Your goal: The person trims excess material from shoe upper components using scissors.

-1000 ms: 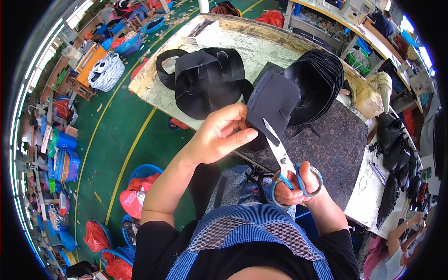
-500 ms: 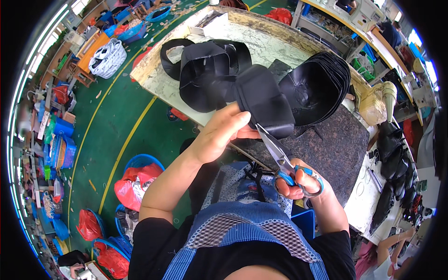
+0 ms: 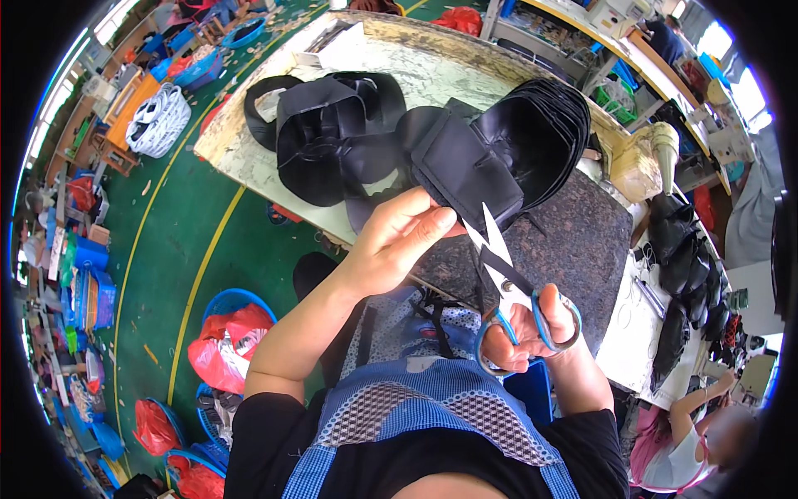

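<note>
My left hand pinches the near edge of a black, leather-like sewn piece, thumb on top. In my right hand are scissors with blue-rimmed handles, fingers through the loops. Their blades are spread, tips close to the piece's near edge and my left fingertips. A narrow dark strip lies across the blades; whether it is attached to anything I cannot tell. Behind the held piece stands a nested stack of curved black pieces. Further left, more black shaped pieces lie joined or overlapping.
A worn, pale-topped table with a raised rim carries the pieces. A dark speckled slab lies under my work. Black pieces pile up at right, near a person. Left on the green floor is a basket with a red bag.
The scissors' blades have spread apart, and the dark strip now shows across them. The held piece has tilted flatter beside the stack. The whole view has shifted slightly.
</note>
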{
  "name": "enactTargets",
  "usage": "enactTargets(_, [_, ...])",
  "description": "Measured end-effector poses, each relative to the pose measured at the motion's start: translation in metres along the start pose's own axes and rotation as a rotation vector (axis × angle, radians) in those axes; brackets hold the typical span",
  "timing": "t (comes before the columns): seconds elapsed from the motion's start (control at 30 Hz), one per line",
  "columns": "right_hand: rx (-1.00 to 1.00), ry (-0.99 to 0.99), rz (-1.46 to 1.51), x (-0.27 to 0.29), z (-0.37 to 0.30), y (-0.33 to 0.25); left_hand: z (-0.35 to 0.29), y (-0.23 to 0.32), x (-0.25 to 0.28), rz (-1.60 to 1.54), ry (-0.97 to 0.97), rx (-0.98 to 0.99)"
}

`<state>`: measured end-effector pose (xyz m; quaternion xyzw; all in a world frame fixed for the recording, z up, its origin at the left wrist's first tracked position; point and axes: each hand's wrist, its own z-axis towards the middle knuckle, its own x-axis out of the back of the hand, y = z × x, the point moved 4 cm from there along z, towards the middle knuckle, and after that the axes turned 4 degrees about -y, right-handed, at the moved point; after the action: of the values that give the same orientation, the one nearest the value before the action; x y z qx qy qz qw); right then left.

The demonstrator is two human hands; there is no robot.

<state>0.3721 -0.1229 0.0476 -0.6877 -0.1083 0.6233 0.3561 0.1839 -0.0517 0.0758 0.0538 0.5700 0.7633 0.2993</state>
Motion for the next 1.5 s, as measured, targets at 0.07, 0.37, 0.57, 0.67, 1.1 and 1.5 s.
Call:
enactTargets(0.07, [0.01, -0.009, 0.018, 0.0, -0.004, -0.003, 0.001, -0.005, -0.001, -0.026, -0.026, 0.033])
enactTargets(0.37, [-0.031, 0.039, 0.034, 0.007, -0.013, -0.004, 0.001, -0.007, -0.007, 0.023, -0.162, 0.08])
enactTargets(0.57, [0.02, 0.08, -0.054, -0.008, 0.003, -0.007, -0.002, -0.017, -0.016, 0.187, -0.335, 0.098])
enactTargets(0.67, [-0.012, 0.056, 0.003, 0.0, -0.004, -0.007, 0.003, -0.013, -0.02, 0.209, -0.311, 0.029])
enactTargets(1.1, [0.533, 0.619, -0.857, -0.012, -0.027, -0.059, -0.001, -0.013, -0.023, 0.431, -0.227, -0.039])
enactTargets(1.5, [0.416, 0.975, -1.208, -0.018, -0.012, -0.101, 0.012, 0.082, -0.025, 1.233, -0.034, -0.461])
